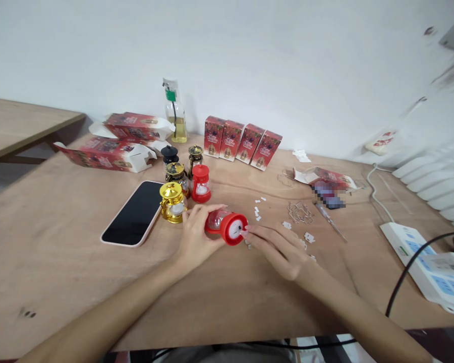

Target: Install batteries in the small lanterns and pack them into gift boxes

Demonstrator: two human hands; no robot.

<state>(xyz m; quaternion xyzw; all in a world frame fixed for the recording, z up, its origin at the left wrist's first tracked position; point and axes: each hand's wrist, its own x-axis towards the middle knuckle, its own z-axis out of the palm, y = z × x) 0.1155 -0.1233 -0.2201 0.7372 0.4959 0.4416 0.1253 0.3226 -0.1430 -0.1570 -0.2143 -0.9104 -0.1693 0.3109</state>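
Observation:
My left hand (196, 233) is wrapped around a small red lantern (230, 226) with a clear body. It is tipped on its side, its round base with a white centre and a dark slot facing me. The fingertips of my right hand (282, 248) are pinched together at the edge of that white centre; anything between them is too small to make out. Behind my left hand stand a gold lantern (172, 202), another red lantern (201, 184) and several darker ones, including a black lantern (170, 155). Small white pieces (258, 210) lie beyond my right hand.
Left lies a phone (134, 214); behind it are opened red boxes (109, 154). Several upright red boxes (232, 140) and a pump bottle (179, 126) stand by the wall. Right are wire pieces (300, 213), a screwdriver (330, 221) and a power strip (419, 262) with a black cable.

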